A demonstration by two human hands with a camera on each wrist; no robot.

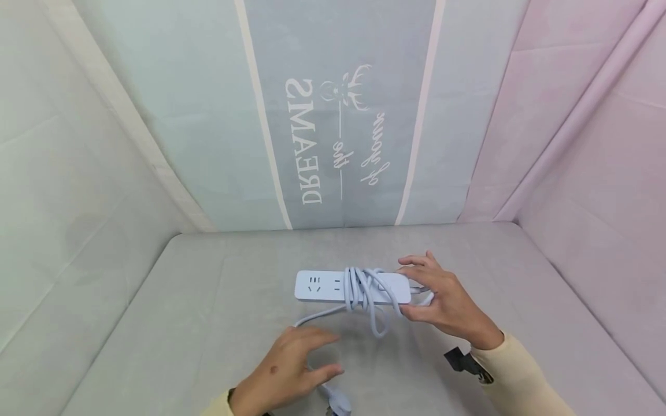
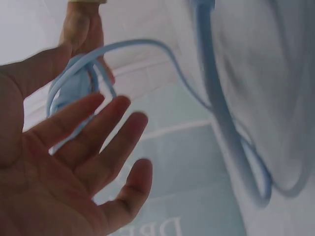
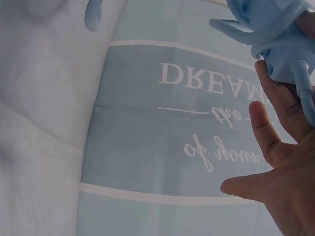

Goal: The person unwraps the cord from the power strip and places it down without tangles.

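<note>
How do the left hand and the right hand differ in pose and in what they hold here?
The right hand grips the end of the white power strip, thumb and fingers on opposite edges; the left hand holds nothing. The left hand's fingers are spread and nearly straight above the loose cord; the right hand's curl around the strip. Both wear cream sleeves.

The power strip [image 1: 346,287] is white, and the cord [image 1: 364,297] wound around it is white too. Under the power strip, the table cloth [image 1: 208,312] is plain grey. Behind the power strip hangs a blue-grey sheet [image 1: 338,115] with cream stripes and white letters
</note>
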